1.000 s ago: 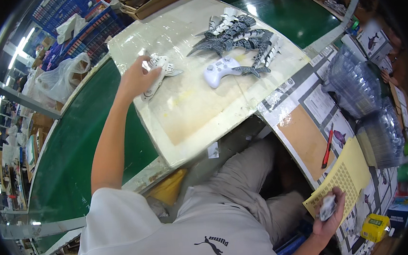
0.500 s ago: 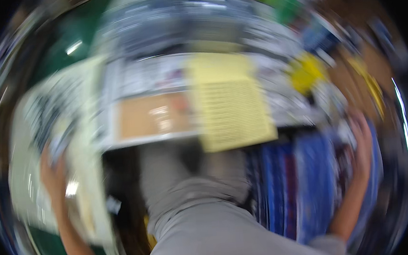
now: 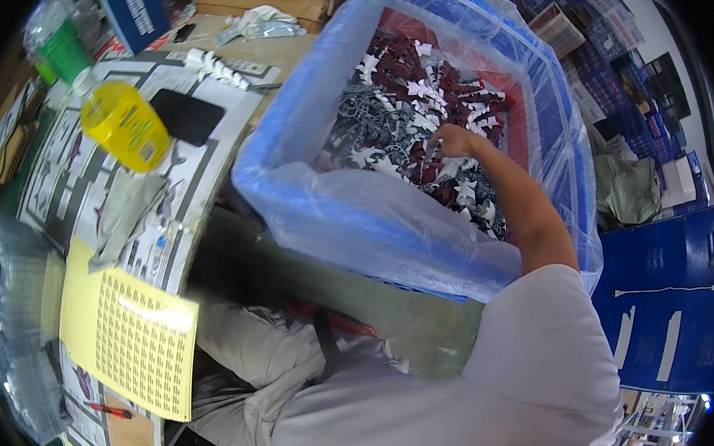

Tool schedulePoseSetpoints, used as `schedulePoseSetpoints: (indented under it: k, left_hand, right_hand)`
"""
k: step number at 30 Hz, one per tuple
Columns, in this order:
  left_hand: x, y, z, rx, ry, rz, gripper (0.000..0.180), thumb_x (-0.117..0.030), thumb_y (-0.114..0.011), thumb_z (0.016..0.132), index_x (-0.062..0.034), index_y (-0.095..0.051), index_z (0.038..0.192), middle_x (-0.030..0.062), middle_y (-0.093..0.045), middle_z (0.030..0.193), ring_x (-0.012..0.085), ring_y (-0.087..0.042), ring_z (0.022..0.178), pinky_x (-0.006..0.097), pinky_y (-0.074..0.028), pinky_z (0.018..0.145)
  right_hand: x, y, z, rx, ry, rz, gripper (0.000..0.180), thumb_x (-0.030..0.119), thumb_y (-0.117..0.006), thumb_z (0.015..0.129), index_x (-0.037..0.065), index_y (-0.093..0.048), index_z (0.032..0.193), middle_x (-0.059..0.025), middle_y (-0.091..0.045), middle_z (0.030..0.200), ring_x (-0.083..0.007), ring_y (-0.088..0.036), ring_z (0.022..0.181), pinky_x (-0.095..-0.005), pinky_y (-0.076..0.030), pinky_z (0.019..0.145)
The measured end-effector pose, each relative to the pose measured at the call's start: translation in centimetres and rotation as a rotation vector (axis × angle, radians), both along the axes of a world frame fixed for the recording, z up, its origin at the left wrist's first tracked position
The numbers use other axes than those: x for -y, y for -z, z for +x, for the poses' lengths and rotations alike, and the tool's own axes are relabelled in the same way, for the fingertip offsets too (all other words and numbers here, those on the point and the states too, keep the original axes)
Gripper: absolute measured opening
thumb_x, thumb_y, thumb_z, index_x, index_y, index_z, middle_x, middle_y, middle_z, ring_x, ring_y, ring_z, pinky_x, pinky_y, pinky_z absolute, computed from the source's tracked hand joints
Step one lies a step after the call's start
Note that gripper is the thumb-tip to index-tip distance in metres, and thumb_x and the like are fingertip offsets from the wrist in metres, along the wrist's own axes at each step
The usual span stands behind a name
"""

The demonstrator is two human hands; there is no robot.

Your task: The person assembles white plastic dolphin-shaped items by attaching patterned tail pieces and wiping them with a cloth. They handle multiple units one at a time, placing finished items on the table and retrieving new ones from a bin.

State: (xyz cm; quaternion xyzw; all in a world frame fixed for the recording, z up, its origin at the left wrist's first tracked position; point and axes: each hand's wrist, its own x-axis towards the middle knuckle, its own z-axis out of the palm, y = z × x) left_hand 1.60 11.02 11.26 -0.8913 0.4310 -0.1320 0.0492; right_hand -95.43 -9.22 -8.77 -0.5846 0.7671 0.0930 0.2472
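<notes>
To my right, my right hand (image 3: 455,141) reaches down into a large blue crate (image 3: 315,218) lined with clear plastic film. Its fingers are curled together at the heap of small plastic parts (image 3: 402,106), coloured white, dark red and grey. A slim whitish part lies right at the fingertips, but what is between them is too small to make out. My left hand is out of view.
On the worktable at left are a yellow liquid bottle (image 3: 125,128), a black phone-like slab (image 3: 188,116), a grey cloth (image 3: 127,216), yellow label sheets (image 3: 144,340) and a red pen (image 3: 110,410). Stacked boxes (image 3: 612,52) and a blue cabinet (image 3: 673,299) stand beyond the crate.
My view has swung right from the table to the crate. My right hand, earlier at the table's right side, is now inside the crate. My left hand has left the view.
</notes>
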Motion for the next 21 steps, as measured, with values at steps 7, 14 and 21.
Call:
schedulePoseSetpoints:
  k: [7, 14, 21]
  left_hand:
    - [7.7, -2.2, -12.1, -0.268, 0.137, 0.040, 0.062, -0.045, -0.068, 0.098, 0.0048, -0.066, 0.135, 0.0251, -0.076, 0.102, 0.0366, -0.074, 0.085, 0.048, -0.057, 0.080]
    - [7.6, 0.8, -13.0, -0.526, 0.089, 0.006, 0.051, -0.035, -0.073, 0.099, 0.0020, -0.066, 0.134, 0.0188, -0.072, 0.105, 0.0282, -0.068, 0.091, 0.041, -0.054, 0.080]
    - [9.2, 3.4, -12.1, -0.877, 0.220, -0.048, 0.043, -0.026, -0.067, 0.105, 0.0012, -0.065, 0.137, 0.0092, -0.070, 0.098, 0.0141, -0.063, 0.085, 0.032, -0.052, 0.072]
  right_hand:
    - [5.3, 6.3, 5.0, -0.198, 0.534, -0.180, 0.066, 0.057, -0.066, 0.093, -0.003, -0.070, 0.121, -0.0262, -0.071, 0.125, -0.0403, -0.068, 0.120, -0.0468, -0.054, 0.102]
    - [5.7, 8.6, 4.7, -0.163, 0.719, -0.119, 0.070, 0.052, -0.072, 0.081, 0.000, -0.070, 0.128, -0.0246, -0.069, 0.133, -0.0400, -0.067, 0.123, -0.0460, -0.053, 0.105]
    - [-0.7, -1.3, 0.0, 0.587, 0.717, -0.378, 0.057, 0.026, -0.077, 0.083, -0.001, -0.067, 0.132, -0.0045, -0.073, 0.117, -0.0163, -0.059, 0.116, -0.0336, -0.042, 0.109]
